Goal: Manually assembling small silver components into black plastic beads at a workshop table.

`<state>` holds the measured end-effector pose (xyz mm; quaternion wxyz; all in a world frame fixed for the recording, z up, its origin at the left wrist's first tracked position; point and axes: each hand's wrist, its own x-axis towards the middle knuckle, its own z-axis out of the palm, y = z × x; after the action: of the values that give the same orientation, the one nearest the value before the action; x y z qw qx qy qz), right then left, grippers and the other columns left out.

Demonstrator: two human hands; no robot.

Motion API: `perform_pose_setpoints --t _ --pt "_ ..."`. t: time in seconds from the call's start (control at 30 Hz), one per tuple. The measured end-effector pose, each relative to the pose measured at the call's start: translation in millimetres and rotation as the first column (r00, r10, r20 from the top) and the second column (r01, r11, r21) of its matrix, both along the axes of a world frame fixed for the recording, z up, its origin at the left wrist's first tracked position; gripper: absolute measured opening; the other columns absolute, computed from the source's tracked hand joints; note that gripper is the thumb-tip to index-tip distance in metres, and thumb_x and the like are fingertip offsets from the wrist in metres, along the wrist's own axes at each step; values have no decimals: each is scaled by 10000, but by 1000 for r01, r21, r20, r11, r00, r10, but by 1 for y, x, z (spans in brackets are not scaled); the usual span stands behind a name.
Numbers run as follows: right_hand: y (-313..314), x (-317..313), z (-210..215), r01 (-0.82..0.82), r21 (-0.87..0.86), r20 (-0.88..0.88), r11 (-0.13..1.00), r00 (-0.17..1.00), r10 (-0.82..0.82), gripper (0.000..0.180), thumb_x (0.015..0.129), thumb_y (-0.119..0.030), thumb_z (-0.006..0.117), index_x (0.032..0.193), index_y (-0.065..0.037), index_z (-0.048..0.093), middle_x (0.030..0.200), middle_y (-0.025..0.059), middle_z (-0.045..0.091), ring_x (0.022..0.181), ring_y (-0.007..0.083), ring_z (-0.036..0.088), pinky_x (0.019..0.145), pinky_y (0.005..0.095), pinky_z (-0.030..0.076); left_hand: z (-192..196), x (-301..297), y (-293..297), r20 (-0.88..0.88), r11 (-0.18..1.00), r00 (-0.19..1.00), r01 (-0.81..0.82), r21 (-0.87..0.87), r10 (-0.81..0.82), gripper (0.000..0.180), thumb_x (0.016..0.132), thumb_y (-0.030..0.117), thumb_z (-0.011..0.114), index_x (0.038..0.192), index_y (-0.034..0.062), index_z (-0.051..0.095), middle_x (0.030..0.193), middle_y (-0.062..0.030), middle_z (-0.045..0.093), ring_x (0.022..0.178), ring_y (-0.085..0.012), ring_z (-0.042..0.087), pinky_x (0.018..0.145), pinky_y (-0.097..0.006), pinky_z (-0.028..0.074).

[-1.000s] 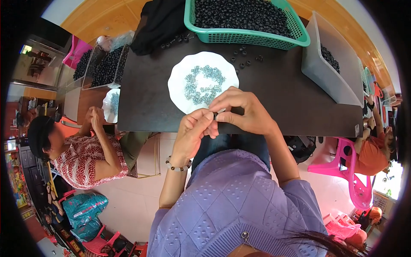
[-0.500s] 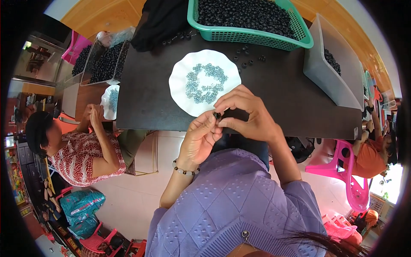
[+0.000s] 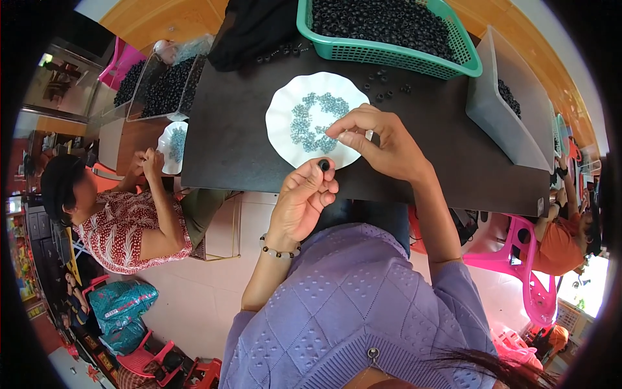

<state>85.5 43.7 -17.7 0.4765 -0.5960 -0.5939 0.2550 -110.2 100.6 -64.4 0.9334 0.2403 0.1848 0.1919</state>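
Note:
My left hand [image 3: 299,201] is closed around a small black ring-shaped piece [image 3: 324,165], pinched between thumb and fingers near the table's front edge. The hole of that piece faces up. Above the right side of a white scalloped plate [image 3: 283,139], my right hand [image 3: 392,144] has thumb and forefinger brought together. Whatever lies between those fingertips is too small to make out. Small clear bluish pieces [image 3: 301,123] lie on the plate in a rough ring, close to the right fingertips.
A green basket [image 3: 389,57] heaped with black pieces stands at the back of the dark table [image 3: 447,155]. Several loose black pieces [image 3: 380,96] lie before it. A translucent bin [image 3: 499,123] leans at the right. At left, a co-worker [image 3: 129,220] sits by another plate [image 3: 165,146].
My right hand has moved away from the black piece, up and over the plate. My left hand keeps hold of that piece, now more exposed. The view has shifted slightly.

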Motion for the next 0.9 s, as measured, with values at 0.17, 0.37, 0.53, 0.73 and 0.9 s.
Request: perform_pose_setpoints --t 0.17,0.37,0.53,0.73,0.9 --pt "6 5 2 107 -25 68 994 992 -106 136 879 -46 607 961 -52 716 857 67 688 724 152 543 666 278 447 -4 -2 2 99 977 994 58 -207 -38 209 979 199 545 1086 25 592 900 -16 581 778 -114 556 622 -220 444" --pt "27 21 -17 201 -183 393 962 912 -116 135 844 -106 612 910 -40 710 809 110 690 781 251 613 705 351 483 -3 -6 0 89 963 996 48 -266 -25 216 980 195 534 1080 14 594 883 -20 579 768 -122 550 616 -223 442" --pt "41 18 -11 216 -230 495 949 865 -77 130 790 -159 659 840 -48 705 793 117 690 781 277 639 706 379 496 1 -12 -3 28 986 999 -10 -168 15 249 976 232 544 1054 3 605 849 -14 579 753 -111 547 610 -219 441" --pt "55 10 -12 280 -354 609 892 793 -7 179 728 -228 729 760 -52 711 731 128 679 741 304 660 674 403 498 0 -13 -7 -38 991 998 -51 -122 47 273 966 254 563 1049 0 620 824 -3 592 727 -92 556 606 -206 453" --pt "58 7 -15 305 -389 653 869 757 26 211 707 -244 749 726 -39 704 731 151 674 746 320 662 677 416 498 -2 -15 -9 -57 991 997 -58 -117 52 279 962 255 571 1060 -1 628 815 -2 598 720 -88 558 606 -203 458"
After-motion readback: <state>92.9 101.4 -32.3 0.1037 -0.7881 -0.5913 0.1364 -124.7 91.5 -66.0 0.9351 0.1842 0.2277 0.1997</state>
